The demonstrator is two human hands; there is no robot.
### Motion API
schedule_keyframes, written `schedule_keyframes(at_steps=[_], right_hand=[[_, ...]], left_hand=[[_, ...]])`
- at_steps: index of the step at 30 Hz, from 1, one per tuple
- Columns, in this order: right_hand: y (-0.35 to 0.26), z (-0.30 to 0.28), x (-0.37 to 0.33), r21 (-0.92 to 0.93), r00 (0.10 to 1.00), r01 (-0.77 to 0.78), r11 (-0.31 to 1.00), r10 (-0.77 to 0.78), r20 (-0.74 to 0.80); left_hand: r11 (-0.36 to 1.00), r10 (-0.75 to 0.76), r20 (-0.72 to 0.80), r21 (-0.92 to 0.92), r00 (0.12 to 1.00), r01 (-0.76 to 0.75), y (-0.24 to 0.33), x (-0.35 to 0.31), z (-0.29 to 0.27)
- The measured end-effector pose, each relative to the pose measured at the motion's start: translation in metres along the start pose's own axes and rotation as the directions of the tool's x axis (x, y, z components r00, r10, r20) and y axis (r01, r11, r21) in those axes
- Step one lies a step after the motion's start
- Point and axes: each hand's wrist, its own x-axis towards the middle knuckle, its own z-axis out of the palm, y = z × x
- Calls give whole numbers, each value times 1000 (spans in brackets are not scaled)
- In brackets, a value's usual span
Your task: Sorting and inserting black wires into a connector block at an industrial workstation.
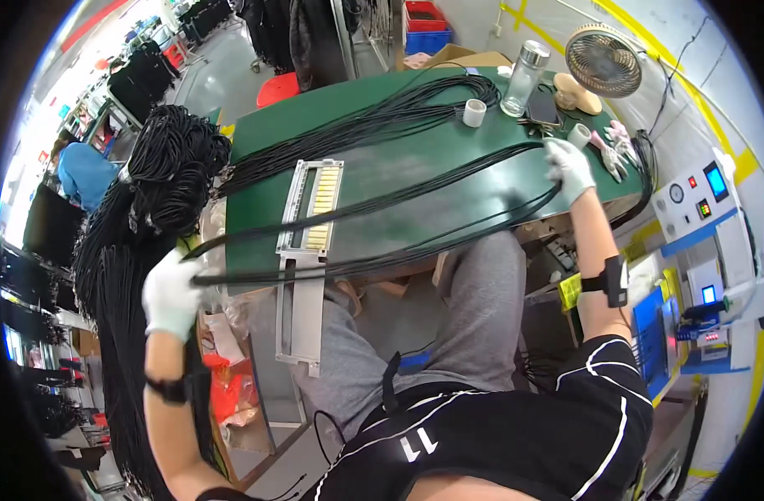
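Observation:
My left hand (172, 292), in a white glove, grips one end of a long loop of black cables (373, 230) off the table's left edge. My right hand (569, 169), also gloved, holds the other end of the same loop near the table's right side. The cables stretch taut across the green table (415, 163) and pass over a grey metal fixture (308, 250) with a yellowish strip. Another bundle of black cables (373, 121) lies along the table's far side.
A big mass of hanging black cables (144, 217) fills the left. On the far right of the table stand a clear bottle (524, 78), two white tape rolls (474, 112), a phone and a small fan (602, 60). A machine with a control panel (700, 200) is at right.

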Motion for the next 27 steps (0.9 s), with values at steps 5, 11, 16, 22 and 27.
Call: schedule_keyframes(at_steps=[5,11,16,22,27], right_hand=[[48,-171,88,-577,824,302,759,-512,-242],[-21,75,-29,-354,684,726,589,-568,459],[-5,223,-92,-342,272,938,-52,-500,822],[34,253,-75,-400,487,867,298,-336,806],[24,252,-75,-446,520,849,284,-292,803]], left_hand=[[954,301,60,-40,952,-299,117,114,102],[947,307,158,49,938,-318,166,132,130],[931,336,203,77,920,-357,177,136,124],[909,354,-326,-102,877,-405,92,82,129],[936,35,-106,-346,994,-70,44,-1,180]])
